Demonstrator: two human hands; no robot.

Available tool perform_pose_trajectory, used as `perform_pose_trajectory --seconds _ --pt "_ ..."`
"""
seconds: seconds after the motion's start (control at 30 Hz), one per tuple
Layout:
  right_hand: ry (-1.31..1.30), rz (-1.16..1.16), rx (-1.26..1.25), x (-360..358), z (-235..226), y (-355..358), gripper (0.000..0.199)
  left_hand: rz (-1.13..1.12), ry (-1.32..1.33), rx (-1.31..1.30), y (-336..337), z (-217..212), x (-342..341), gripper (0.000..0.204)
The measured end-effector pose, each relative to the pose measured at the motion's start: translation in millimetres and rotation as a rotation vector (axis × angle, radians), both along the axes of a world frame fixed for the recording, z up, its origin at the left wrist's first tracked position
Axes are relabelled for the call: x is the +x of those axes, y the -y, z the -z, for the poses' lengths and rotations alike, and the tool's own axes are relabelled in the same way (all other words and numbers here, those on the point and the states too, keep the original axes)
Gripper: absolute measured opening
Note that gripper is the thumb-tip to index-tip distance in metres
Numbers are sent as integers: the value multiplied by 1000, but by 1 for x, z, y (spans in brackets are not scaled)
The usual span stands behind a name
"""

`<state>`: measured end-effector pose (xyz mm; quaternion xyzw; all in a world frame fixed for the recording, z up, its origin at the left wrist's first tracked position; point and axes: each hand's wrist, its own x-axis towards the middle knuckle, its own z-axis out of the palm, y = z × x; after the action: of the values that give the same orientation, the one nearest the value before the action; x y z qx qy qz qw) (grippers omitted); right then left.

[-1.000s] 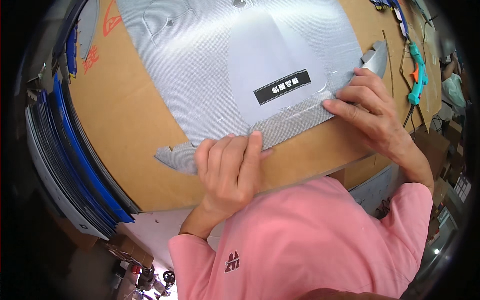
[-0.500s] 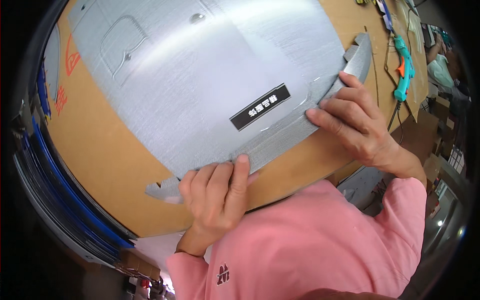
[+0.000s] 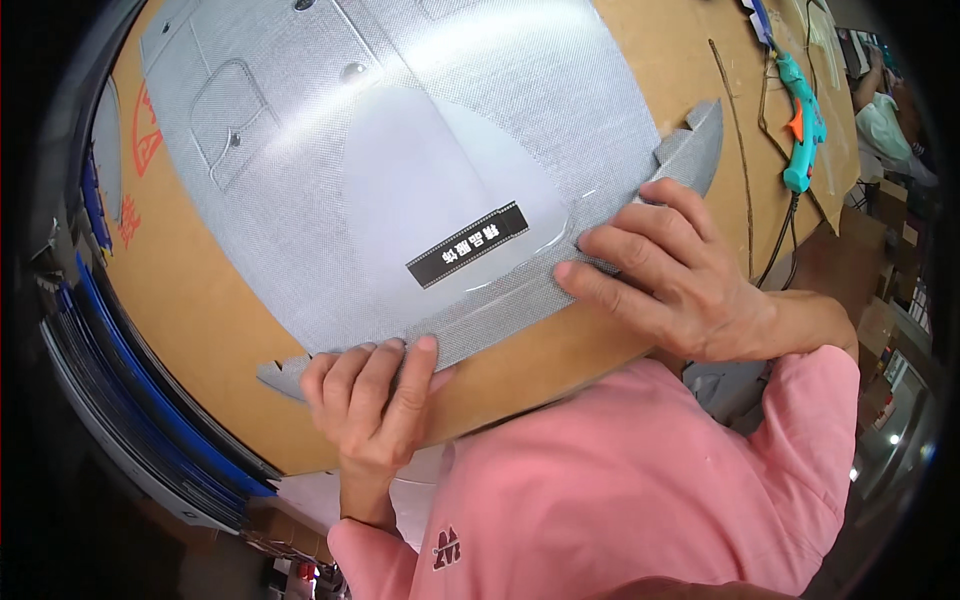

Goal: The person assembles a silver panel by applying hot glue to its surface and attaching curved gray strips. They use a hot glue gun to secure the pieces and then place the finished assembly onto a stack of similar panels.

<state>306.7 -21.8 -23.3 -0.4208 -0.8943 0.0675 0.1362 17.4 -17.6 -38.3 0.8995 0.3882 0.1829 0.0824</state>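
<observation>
A large silver-grey sheet (image 3: 300, 215) with a fine mesh-like texture lies before me, bearing a black printed label (image 3: 467, 246) and a pale clear patch near its close edge. Along that edge runs a strip-like flap (image 3: 500, 315) with notched, pointed ends. My left hand (image 3: 370, 400) grips the flap toward its left end, fingertips lying on top and the thumb mostly hidden at the edge. Farther right, my right hand (image 3: 680, 270) is closed over the same flap, its curled fingers pressing on the fold and its thumb out of sight.
Under the sheet is a tan board tabletop (image 3: 200, 340) with red marks. A teal hand tool (image 3: 800, 125) with an orange trigger and a cord lies at the right. Blue and grey stacked sheet edges (image 3: 150, 375) line the left. Another person (image 3: 885, 120) is at far right.
Both hands and the sheet have shifted to the left and a little toward me. The hands keep their hold on the flap.
</observation>
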Motion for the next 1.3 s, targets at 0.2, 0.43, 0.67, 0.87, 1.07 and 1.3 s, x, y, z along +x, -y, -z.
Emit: perform_pose_trajectory --seconds 0.2,0.43,0.67,0.87,1.07,1.3 --pt "-3 28 -4 6 -21 -8 37 -10 2 89 6 -7 8 28" --pt "73 43 -180 9 -16 -11 41 -22 39 72 0 9 15 31" --pt "79 21 -234 -8 -25 -2 40 -14 50 -71 1 -1 -6 38" --pt "90 35 -245 -7 -54 1 39 -47 37 -12 16 -26 -4 21" --pt "50 41 -366 -8 -37 4 34 -32 52 -81 12 -12 -4 28" --pt "105 122 -288 -9 -61 8 30 -43 47 133 29 -26 5 16"
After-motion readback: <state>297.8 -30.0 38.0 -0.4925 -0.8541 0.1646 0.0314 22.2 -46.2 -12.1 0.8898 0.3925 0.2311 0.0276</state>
